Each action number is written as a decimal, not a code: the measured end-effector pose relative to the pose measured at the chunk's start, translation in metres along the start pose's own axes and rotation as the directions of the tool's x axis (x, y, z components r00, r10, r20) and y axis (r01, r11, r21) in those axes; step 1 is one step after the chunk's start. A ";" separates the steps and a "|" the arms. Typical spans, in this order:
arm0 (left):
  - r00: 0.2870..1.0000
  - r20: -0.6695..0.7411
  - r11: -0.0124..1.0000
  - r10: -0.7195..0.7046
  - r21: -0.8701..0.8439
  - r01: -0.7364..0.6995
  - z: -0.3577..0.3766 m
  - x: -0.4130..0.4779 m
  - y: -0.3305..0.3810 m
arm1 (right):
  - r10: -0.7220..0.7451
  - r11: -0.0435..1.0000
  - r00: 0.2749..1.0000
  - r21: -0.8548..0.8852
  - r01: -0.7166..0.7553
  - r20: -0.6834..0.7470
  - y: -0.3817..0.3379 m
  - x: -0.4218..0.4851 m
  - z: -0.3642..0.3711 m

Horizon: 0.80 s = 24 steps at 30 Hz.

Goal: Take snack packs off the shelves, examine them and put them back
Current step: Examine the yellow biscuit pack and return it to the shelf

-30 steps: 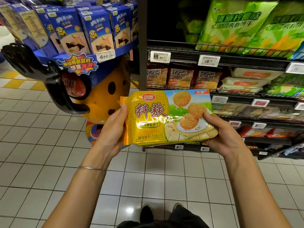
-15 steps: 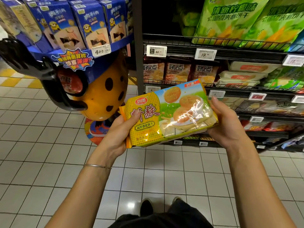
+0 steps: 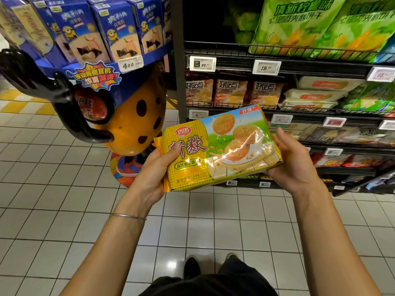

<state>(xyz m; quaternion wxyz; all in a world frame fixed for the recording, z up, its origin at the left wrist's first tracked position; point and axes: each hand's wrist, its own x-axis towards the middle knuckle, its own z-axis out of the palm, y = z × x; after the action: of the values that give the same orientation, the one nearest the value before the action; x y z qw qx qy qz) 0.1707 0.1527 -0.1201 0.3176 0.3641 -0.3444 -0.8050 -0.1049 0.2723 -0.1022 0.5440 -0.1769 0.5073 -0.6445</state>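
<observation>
In the upper left of the frame a row of blue boxes [image 3: 85,33] stands on a promotional stand, and below it a round orange cookie figure [image 3: 132,122] with black arms rises from the tiled floor [image 3: 53,199]. None of this seems to belong to the step in hand.

Left of centre, the left hand [image 3: 149,174], a thin bracelet [image 3: 126,215] on its wrist, grips the left end of the yellow biscuit pack [image 3: 215,150]. Its thumb lies across the printed front and its fingers are curled out of sight behind. The pack sits at the centre of the frame, in the air in front of the shelves [image 3: 277,65] and touching none of them. It is tilted so that its right end is higher, with the printed front turned up toward the camera.

Right of centre, the right hand [image 3: 292,165] cups the pack's right end, thumb raised along the edge and fingers curled underneath.

So the taking-off is done for this pack, and by my reading the examining is under way. Putting it back is still to do, and I cannot tell which shelf gap it belongs in. Across the right of the frame, brown packs [image 3: 230,90], pale flat packs [image 3: 314,95] and large green bags [image 3: 310,24] at upper right sit on their shelves, presumably candidates for the same round.
</observation>
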 end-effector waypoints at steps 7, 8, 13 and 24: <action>0.997 -0.007 0.996 0.081 -0.024 -0.081 0.003 -0.002 -0.004 | -0.045 0.994 0.999 -0.095 0.045 0.009 -0.001 0.005 -0.003; 0.995 0.003 0.995 0.100 -0.015 -0.100 0.003 -0.002 -0.003 | -0.067 0.992 0.998 -0.110 0.067 0.010 0.000 0.007 -0.005; 0.976 0.015 0.969 0.217 0.117 -0.217 0.001 -0.004 0.004 | -0.101 0.952 0.991 -0.282 0.123 0.089 0.000 0.006 -0.023; 0.760 0.310 0.572 0.571 0.514 -0.639 -0.003 -0.015 0.025 | -0.288 0.868 0.947 -0.380 0.320 0.140 0.004 0.012 -0.029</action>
<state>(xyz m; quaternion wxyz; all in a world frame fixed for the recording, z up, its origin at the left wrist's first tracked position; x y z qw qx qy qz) 0.1876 0.1488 -0.0963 0.4237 0.2594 -0.6976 -0.5163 -0.1298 0.2756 -0.1215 0.4077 -0.3866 0.5716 -0.5980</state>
